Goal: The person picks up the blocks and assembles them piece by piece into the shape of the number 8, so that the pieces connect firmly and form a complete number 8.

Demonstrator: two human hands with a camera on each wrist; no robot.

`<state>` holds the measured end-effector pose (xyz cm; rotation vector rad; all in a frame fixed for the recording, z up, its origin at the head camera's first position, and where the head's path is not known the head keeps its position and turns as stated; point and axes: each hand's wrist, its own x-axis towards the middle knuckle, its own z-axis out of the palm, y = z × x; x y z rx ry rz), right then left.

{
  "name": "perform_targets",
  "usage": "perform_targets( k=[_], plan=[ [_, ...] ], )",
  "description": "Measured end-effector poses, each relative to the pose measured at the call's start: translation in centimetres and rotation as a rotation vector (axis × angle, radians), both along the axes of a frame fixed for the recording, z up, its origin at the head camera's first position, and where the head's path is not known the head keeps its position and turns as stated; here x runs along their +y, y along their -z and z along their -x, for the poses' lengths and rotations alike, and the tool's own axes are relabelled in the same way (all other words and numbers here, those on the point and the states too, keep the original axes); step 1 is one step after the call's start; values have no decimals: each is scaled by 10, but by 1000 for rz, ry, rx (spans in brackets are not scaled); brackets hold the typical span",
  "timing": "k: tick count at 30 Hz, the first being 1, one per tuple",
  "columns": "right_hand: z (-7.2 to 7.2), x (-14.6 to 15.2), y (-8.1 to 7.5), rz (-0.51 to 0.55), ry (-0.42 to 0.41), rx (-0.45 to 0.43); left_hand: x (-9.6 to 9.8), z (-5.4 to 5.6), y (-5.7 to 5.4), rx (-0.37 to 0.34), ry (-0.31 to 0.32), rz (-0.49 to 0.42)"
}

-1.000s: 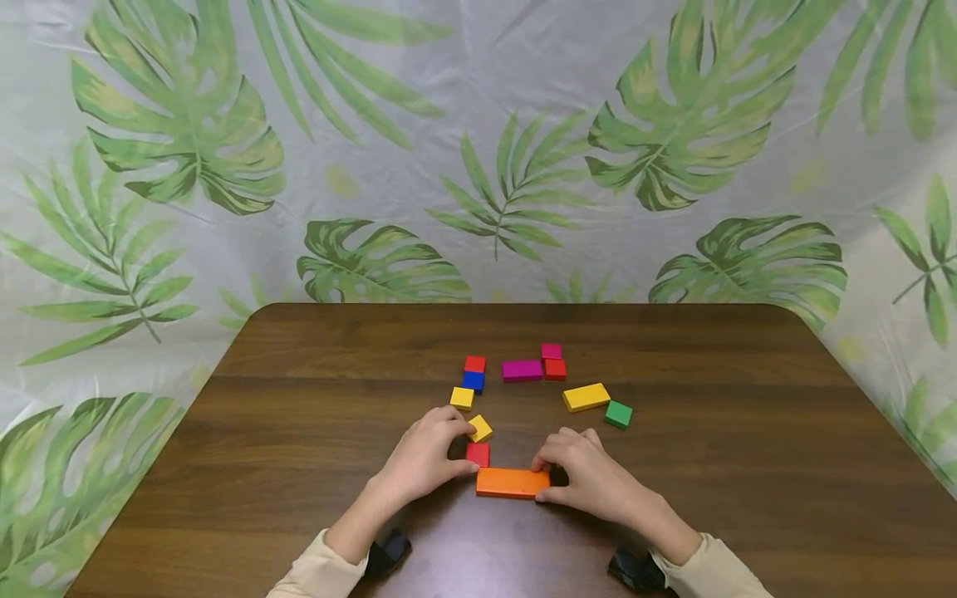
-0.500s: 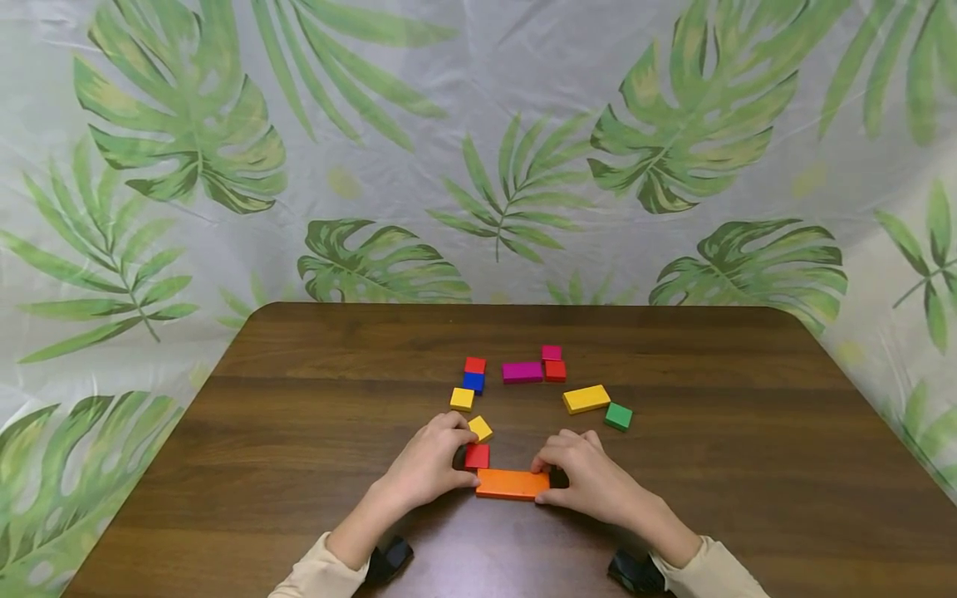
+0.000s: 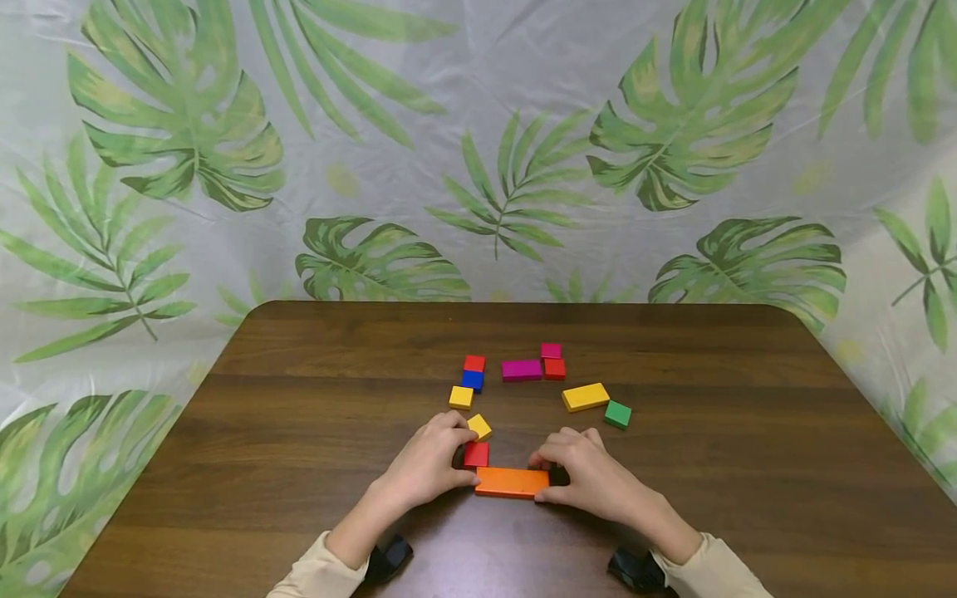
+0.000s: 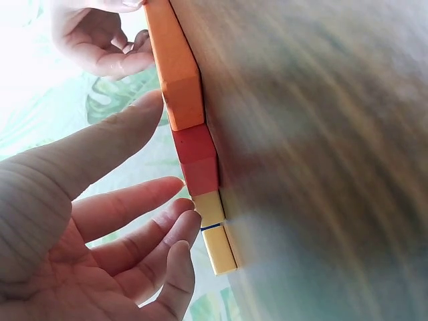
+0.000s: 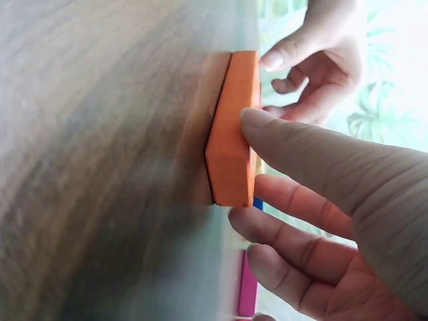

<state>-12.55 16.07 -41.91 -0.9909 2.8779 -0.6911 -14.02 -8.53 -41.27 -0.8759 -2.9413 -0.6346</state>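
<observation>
A long orange block (image 3: pixel 512 482) lies flat on the table near the person. The right hand (image 3: pixel 594 473) pinches its right end, thumb on the near side and index finger on the far side. At the block's left end, the thumb of the left hand (image 3: pixel 424 458) touches the edge, while its other fingers are loosely bent. A red block (image 3: pixel 477 454) sits against the orange block's far left corner. Beyond it, close to the left fingertips, is a turned yellow block (image 3: pixel 479 427). In the left wrist view, the left index fingertip is right by the red block (image 4: pixel 198 160).
Farther back stand a second yellow block (image 3: pixel 460 398), a blue block (image 3: pixel 473 380) and a red block (image 3: pixel 474 363) in a line. To their right are a purple block (image 3: pixel 521 370), a pink block (image 3: pixel 551 350), a long yellow block (image 3: pixel 586 397) and a green block (image 3: pixel 617 414).
The left hand has shifted slightly toward the person, its thumb sliding from the orange block's far left corner down along the left end. The right hand and the blocks look almost unchanged.
</observation>
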Motion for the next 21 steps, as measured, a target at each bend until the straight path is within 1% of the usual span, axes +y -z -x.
perform_targets(
  k=[6, 10, 14, 19, 21],
  plan=[
    [3, 4, -2, 9, 0, 34, 0, 1, 0, 3, -3, 8],
    [7, 9, -4, 10, 24, 67, -1, 1, 0, 8, -3, 9],
    [12, 19, -7, 4, 79, 100, -1, 1, 1, 13, -1, 6],
    [18, 34, -10, 17, 170, 137, 0, 0, 2, 20, 5, 2],
    [20, 41, -9, 22, 206, 139, 0, 0, 2, 21, 6, 0]
  ],
)
